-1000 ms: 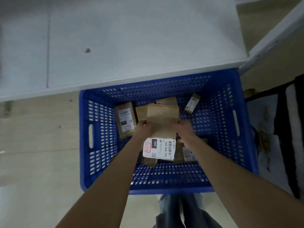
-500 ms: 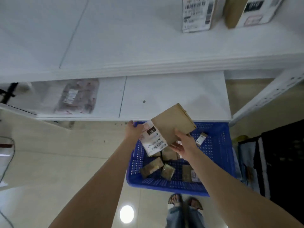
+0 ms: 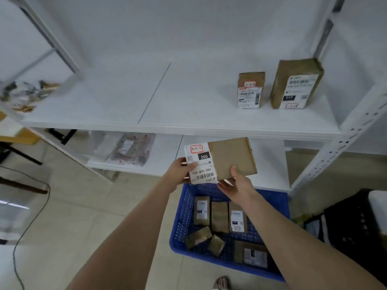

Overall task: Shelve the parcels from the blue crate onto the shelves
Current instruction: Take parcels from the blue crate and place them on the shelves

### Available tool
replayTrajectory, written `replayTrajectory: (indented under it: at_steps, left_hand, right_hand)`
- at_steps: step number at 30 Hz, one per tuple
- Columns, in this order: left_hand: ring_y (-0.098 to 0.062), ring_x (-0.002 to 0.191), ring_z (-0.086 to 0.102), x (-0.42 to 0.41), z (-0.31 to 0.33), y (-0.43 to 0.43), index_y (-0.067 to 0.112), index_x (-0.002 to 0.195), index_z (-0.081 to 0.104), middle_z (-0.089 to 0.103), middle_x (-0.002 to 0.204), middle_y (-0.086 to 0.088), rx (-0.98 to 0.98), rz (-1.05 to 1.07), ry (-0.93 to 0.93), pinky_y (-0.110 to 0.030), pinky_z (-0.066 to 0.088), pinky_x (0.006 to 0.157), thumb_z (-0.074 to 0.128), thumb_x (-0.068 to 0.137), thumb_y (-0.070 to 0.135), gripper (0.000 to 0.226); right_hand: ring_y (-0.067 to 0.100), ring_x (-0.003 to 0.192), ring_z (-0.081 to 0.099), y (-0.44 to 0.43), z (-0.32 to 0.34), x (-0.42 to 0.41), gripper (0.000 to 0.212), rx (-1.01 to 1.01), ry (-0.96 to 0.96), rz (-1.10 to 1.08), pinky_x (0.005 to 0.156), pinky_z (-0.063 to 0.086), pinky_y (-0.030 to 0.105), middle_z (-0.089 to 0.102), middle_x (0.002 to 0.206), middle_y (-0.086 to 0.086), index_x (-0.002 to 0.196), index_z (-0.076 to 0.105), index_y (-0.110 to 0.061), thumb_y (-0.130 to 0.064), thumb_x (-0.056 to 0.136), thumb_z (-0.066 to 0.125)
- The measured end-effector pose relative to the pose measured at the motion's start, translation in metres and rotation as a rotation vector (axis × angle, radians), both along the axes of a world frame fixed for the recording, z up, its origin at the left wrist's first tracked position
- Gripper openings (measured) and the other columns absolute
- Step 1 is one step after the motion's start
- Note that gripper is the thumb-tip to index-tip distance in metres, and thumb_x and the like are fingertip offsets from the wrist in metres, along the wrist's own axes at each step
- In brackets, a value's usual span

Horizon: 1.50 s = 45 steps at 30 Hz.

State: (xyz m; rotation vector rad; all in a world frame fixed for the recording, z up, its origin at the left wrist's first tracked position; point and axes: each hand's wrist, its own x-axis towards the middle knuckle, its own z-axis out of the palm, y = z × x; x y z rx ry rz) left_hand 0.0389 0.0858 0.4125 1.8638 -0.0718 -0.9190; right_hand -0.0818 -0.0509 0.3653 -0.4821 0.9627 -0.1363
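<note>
Above the far rim of the blue crate (image 3: pixel 178 225), the flat cardboard parcel (image 3: pixel 230 159) is held level in the air, in front of the lower shelf (image 3: pixel 167 151) and just under the front edge of the upper shelf (image 3: pixel 188 114). Its white label faces up toward the camera, probably so the red-boxed handwritten code and the printed number can be read before a spot is chosen.

The left hand (image 3: pixel 178 173) grips the labelled end, thumb pressed on the label's edge and fingers curled beneath. The right hand (image 3: pixel 237 186) cradles the bare cardboard end palm-up, thumb on the top face near the near edge. Both are closed on the parcel, sharing its weight.

Several smaller parcels (image 3: pixel 219 216) lie in the crate, so the job looks far from finished. Toward the upper shelf's right end two boxes (image 3: pixel 250 90) stand upright side by side, labels forward, likely the pattern to follow. A clear bagged packet (image 3: pixel 129 148) lies on the lower shelf's left part.
</note>
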Motion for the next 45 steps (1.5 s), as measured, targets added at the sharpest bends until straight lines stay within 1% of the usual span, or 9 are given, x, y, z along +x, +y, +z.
replayTrajectory:
  at_steps: [5,10,13,16,21,24,27,31,45]
  left_hand:
    - [-0.025,0.108,0.058,-0.003,0.039,-0.002,0.008,0.128,0.048,0.059,0.126,-0.01,0.046,0.006,-0.107,-0.035,0.045,0.09,0.065,0.088,0.017,0.044]
    - [-0.025,0.14,0.029,-0.002,0.078,-0.006,0.013,0.152,0.009,0.025,0.155,-0.009,0.04,0.039,-0.359,-0.035,0.03,0.108,0.074,0.081,0.025,0.097]
    - [-0.026,0.136,0.035,0.006,0.094,-0.008,0.017,0.152,0.013,0.031,0.15,-0.007,0.122,-0.058,-0.532,-0.038,0.036,0.105,0.077,0.077,0.027,0.099]
    - [-0.024,0.117,0.054,0.014,0.102,0.001,0.014,0.137,0.044,0.055,0.128,-0.006,0.17,-0.257,-0.516,-0.033,0.047,0.09,0.071,0.083,0.032,0.064]
    - [-0.021,0.097,0.056,0.032,0.111,0.02,0.008,0.129,0.051,0.058,0.113,-0.007,0.073,-0.112,-0.51,-0.03,0.049,0.074,0.065,0.088,0.032,0.05]
    - [-0.022,0.094,0.057,0.046,0.117,0.034,0.011,0.121,0.055,0.058,0.108,-0.006,0.017,0.036,-0.429,-0.028,0.051,0.064,0.061,0.09,0.033,0.038]
    - [-0.022,0.092,0.057,0.063,0.125,0.047,0.01,0.119,0.056,0.06,0.105,-0.005,-0.03,0.082,-0.353,-0.033,0.053,0.07,0.058,0.092,0.037,0.038]
    - [-0.025,0.102,0.054,0.075,0.136,0.058,0.01,0.125,0.052,0.056,0.113,-0.006,-0.046,0.097,-0.317,-0.042,0.052,0.085,0.054,0.094,0.039,0.043]
    - [-0.023,0.097,0.05,0.108,0.138,0.088,0.007,0.124,0.054,0.055,0.107,-0.005,-0.067,0.138,-0.413,-0.031,0.037,0.077,0.047,0.098,0.028,0.034]
  right_hand:
    - [0.026,0.101,0.06,-0.009,0.05,-0.001,0.037,-0.194,0.001,0.029,0.081,0.052,0.045,0.059,0.123,0.008,0.132,0.045,-0.021,-0.033,0.098,0.053]
    - [0.024,0.109,0.056,-0.013,0.1,0.004,0.04,-0.978,0.025,0.402,0.1,0.044,0.039,0.057,0.131,0.008,0.141,0.043,-0.017,-0.022,0.101,0.045]
    - [0.024,0.123,0.051,-0.009,0.12,0.018,0.047,-1.243,0.033,0.615,0.105,0.04,0.038,0.052,0.137,0.008,0.143,0.044,-0.021,-0.027,0.097,0.053]
    - [0.021,0.127,0.049,-0.005,0.13,0.03,0.052,-1.321,-0.014,0.683,0.104,0.039,0.035,0.051,0.14,0.003,0.143,0.044,-0.024,-0.031,0.094,0.059]
    - [0.027,0.128,0.045,0.005,0.134,0.045,0.051,-1.477,0.253,0.44,0.102,0.04,0.038,0.049,0.138,0.007,0.141,0.045,-0.024,-0.036,0.093,0.057]
    - [0.032,0.128,0.043,0.008,0.133,0.046,0.06,-1.225,0.396,0.258,0.102,0.041,0.041,0.04,0.143,0.013,0.146,0.033,-0.016,-0.036,0.093,0.055]
    - [0.033,0.113,0.059,0.013,0.131,0.051,0.029,-0.859,0.199,0.181,0.097,0.049,0.046,0.061,0.126,0.013,0.115,0.058,-0.014,-0.033,0.094,0.056]
    - [0.035,0.099,0.066,0.019,0.135,0.064,0.018,-0.885,0.146,0.165,0.087,0.053,0.056,0.07,0.102,0.012,0.076,0.06,-0.021,-0.022,0.091,0.052]
    - [0.032,0.096,0.066,0.059,0.155,0.1,0.014,-0.955,0.192,0.102,0.086,0.055,0.047,0.067,0.096,0.008,0.091,0.063,-0.016,-0.017,0.091,0.049]
